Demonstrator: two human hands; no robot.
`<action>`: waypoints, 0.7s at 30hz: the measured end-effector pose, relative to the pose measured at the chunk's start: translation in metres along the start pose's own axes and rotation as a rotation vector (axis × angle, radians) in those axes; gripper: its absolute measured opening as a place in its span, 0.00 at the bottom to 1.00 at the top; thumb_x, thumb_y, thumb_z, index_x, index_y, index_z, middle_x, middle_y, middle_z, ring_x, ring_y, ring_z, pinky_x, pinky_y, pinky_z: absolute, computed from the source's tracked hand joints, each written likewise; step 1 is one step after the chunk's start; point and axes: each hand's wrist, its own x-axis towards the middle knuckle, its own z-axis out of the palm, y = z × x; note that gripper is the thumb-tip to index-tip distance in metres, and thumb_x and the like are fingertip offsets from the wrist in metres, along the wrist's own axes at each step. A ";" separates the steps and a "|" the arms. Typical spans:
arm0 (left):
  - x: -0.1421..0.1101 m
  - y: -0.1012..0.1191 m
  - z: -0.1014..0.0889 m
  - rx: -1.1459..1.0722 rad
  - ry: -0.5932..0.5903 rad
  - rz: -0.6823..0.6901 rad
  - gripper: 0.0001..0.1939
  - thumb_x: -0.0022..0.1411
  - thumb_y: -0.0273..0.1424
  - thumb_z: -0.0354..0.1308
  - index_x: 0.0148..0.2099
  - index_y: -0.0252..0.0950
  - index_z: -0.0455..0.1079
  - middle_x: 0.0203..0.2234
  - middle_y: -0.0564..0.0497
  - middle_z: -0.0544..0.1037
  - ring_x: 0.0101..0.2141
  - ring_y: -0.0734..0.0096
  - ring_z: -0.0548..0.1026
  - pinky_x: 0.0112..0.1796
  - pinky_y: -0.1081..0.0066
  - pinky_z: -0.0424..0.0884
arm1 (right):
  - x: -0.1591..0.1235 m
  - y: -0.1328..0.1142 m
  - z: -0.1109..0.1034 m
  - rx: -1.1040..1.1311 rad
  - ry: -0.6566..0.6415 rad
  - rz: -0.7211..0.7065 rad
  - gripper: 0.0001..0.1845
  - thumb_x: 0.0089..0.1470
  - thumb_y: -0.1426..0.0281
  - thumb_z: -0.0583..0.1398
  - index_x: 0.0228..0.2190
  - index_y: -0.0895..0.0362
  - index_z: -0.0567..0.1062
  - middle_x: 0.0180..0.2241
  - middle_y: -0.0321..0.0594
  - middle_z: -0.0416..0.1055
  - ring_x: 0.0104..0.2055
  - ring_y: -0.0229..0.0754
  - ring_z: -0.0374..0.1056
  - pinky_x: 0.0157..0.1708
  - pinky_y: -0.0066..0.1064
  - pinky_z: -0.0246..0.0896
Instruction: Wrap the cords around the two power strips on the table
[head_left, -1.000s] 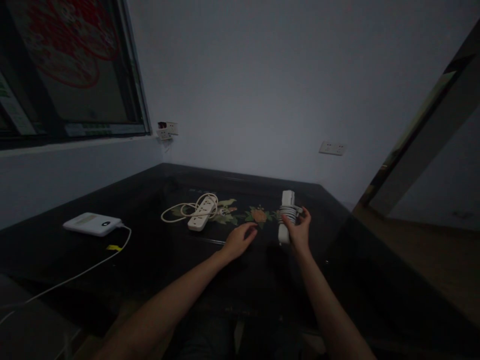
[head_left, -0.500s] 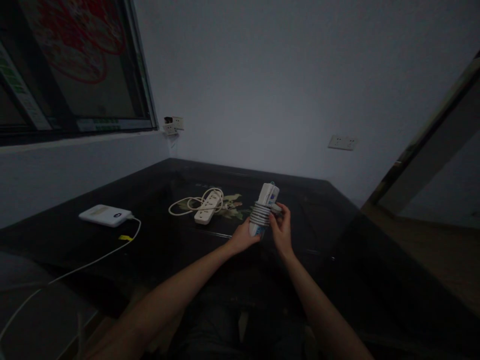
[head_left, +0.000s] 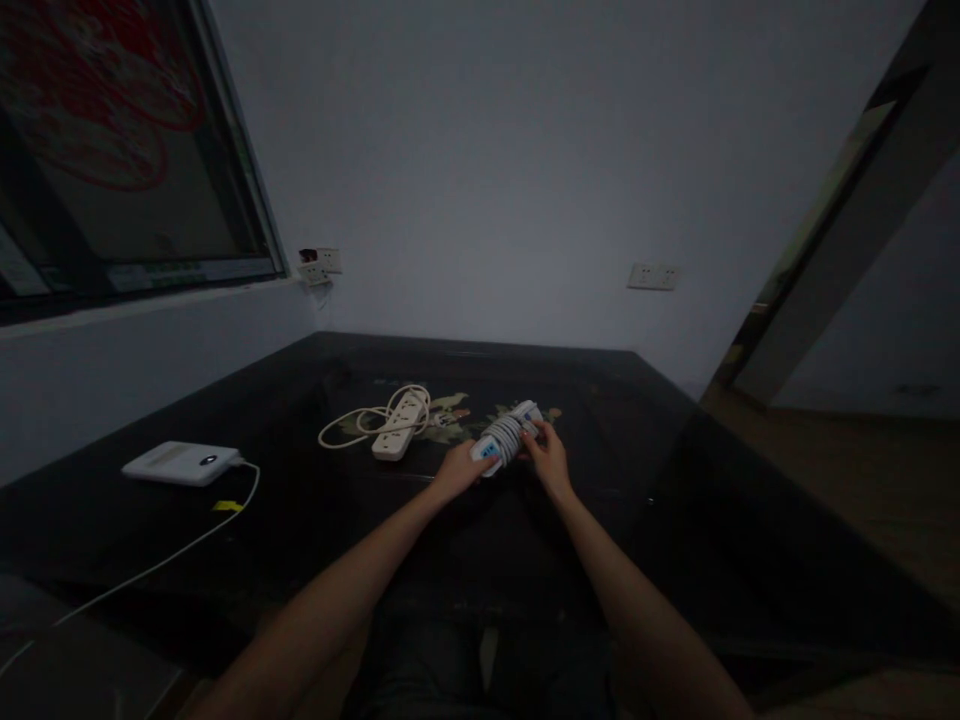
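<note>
A white power strip [head_left: 487,452] with its cord [head_left: 504,436] wound round it in several tight turns is between my hands, tilted up to the right. My left hand [head_left: 460,468] is closed on its lower left end, by a blue label. At the upper right end my right hand [head_left: 550,455] grips it, fingers on the cord coils and the strip's side. A second white power strip [head_left: 399,425] lies to the left on the dark table [head_left: 330,540], its cord looped loosely over and beside it.
On the table's left lies a white power bank [head_left: 182,463] with a cable [head_left: 161,567] running off the near left edge. A yellow tag [head_left: 227,506] sits by that cable. Wall sockets [head_left: 652,276] are behind, and a window [head_left: 142,150] is at upper left.
The wound power strip has come down and turned from nearly upright to a flatter slant. Both hands moved with it. The view has shifted slightly.
</note>
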 end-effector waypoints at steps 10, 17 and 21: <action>0.004 -0.001 -0.007 -0.112 -0.018 0.015 0.15 0.56 0.42 0.55 0.33 0.34 0.67 0.19 0.51 0.75 0.16 0.72 0.70 0.18 0.75 0.61 | 0.004 -0.005 -0.010 -0.235 -0.039 -0.083 0.16 0.49 0.55 0.58 0.33 0.54 0.71 0.23 0.34 0.68 0.24 0.41 0.67 0.24 0.31 0.64; 0.011 -0.005 -0.009 -0.178 0.039 0.064 0.18 0.57 0.45 0.53 0.36 0.34 0.66 0.23 0.50 0.76 0.19 0.69 0.74 0.20 0.73 0.65 | 0.015 -0.011 -0.023 -0.388 0.122 -0.204 0.13 0.49 0.58 0.60 0.29 0.55 0.73 0.37 0.46 0.67 0.43 0.50 0.62 0.47 0.43 0.56; 0.009 -0.003 -0.015 -0.133 0.105 0.126 0.17 0.55 0.45 0.55 0.32 0.34 0.67 0.21 0.52 0.73 0.21 0.70 0.72 0.23 0.74 0.64 | 0.015 -0.015 -0.024 -0.388 0.105 -0.249 0.12 0.49 0.58 0.60 0.28 0.54 0.72 0.37 0.44 0.67 0.43 0.48 0.63 0.47 0.40 0.57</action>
